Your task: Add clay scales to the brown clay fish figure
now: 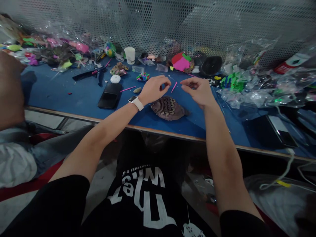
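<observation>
My left hand (pixel 156 87), with a white-banded watch (pixel 136 102) on its wrist, is above the table, thumb and forefinger curled together in a pinch. Facing it from the right, my right hand (pixel 198 91) has its thumb and fingertips brought close together. Whatever either hand pinches is too small to make out. Below and between them lies a brown-grey clay lump (pixel 169 108), oval, with pale wavy strips on top and a pointed right end. A pink modelling tool (pixel 174 87) rests on the table between the hands.
A black phone (pixel 110 95), white round case (pixel 115 79) and scissors (pixel 100 74) lie left on the blue table (pixel 84 93). A paper cup (pixel 129 55) and colourful clay stand behind. Plastic bags (pixel 259 92) crowd the right. Another person's arm (pixel 11 89) is far left.
</observation>
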`<action>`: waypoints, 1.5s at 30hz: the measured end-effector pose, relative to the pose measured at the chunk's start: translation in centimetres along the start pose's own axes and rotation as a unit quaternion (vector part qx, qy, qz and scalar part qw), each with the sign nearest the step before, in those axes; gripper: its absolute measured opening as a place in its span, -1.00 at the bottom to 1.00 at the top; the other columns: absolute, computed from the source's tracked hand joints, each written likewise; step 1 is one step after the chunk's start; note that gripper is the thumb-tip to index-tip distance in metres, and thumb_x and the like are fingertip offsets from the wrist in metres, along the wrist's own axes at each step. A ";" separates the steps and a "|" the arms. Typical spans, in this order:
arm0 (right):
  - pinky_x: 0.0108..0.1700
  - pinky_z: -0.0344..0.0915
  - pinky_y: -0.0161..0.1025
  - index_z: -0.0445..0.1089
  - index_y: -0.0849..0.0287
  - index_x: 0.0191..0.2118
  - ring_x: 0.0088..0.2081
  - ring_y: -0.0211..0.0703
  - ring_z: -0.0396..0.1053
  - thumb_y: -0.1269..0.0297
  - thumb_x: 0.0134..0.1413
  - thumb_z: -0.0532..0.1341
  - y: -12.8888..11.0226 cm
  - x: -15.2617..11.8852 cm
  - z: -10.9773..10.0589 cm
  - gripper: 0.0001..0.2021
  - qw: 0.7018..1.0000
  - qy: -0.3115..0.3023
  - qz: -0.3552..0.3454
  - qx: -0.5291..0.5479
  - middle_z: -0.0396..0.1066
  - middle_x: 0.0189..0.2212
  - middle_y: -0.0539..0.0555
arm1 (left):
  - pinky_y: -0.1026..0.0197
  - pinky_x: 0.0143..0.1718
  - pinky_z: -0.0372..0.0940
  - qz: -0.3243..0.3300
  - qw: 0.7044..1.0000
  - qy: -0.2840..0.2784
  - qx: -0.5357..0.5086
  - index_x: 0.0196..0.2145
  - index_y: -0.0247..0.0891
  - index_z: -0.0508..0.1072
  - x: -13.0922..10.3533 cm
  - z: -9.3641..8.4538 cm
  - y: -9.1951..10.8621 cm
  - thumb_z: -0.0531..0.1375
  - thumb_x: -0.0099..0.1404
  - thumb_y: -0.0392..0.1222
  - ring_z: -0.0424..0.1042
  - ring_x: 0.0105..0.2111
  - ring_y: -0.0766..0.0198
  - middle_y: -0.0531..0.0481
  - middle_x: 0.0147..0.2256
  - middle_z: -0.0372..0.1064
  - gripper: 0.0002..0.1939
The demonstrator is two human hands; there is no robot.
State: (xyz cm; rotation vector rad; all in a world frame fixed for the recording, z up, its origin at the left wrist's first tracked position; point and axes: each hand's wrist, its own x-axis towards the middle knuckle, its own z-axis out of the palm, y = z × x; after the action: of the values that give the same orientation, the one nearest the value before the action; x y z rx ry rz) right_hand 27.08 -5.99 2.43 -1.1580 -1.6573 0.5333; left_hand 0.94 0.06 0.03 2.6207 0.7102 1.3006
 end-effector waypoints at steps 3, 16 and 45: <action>-0.17 0.54 -0.09 0.75 0.02 -0.19 -0.21 0.00 0.58 -0.09 0.01 0.68 -0.1 -0.1 -0.4 -0.63 1.000 -0.020 0.011 0.007 0.65 -0.29 0.08 | -0.06 -0.05 0.52 -0.009 1.000 0.005 0.000 -0.16 -0.16 0.61 0.0 0.2 -0.6 0.27 0.53 -0.12 0.58 -0.30 0.10 -0.11 -0.21 0.60 -0.87; -0.18 0.65 0.02 0.77 0.05 -0.24 -0.34 0.02 0.62 0.10 0.00 0.70 -1.3 -0.9 -0.8 -0.74 0.990 -0.138 0.035 0.017 0.70 -0.37 0.08 | -0.16 -0.06 0.53 -0.017 1.000 -0.001 -0.019 -0.20 -0.09 0.59 0.0 0.5 -1.7 0.28 0.58 0.04 0.58 -0.27 0.05 -0.15 -0.23 0.58 -0.78; -0.32 0.58 -0.11 0.73 0.06 -0.39 -0.43 -0.05 0.61 0.25 -0.21 0.76 -2.4 -1.2 -0.5 -0.73 0.972 -0.223 0.072 -0.012 0.66 -0.47 0.04 | -0.11 0.02 0.54 -0.007 1.000 -0.015 -0.007 -0.22 -0.16 0.60 -0.2 1.0 -2.3 0.33 0.50 -0.13 0.64 -0.19 -0.01 -0.13 -0.25 0.58 -0.89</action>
State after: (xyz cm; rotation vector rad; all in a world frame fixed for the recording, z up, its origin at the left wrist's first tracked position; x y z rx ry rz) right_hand 26.53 -8.22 3.91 -1.2455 -1.9695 0.9221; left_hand 0.81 2.09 -1.44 2.6135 0.7117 1.2553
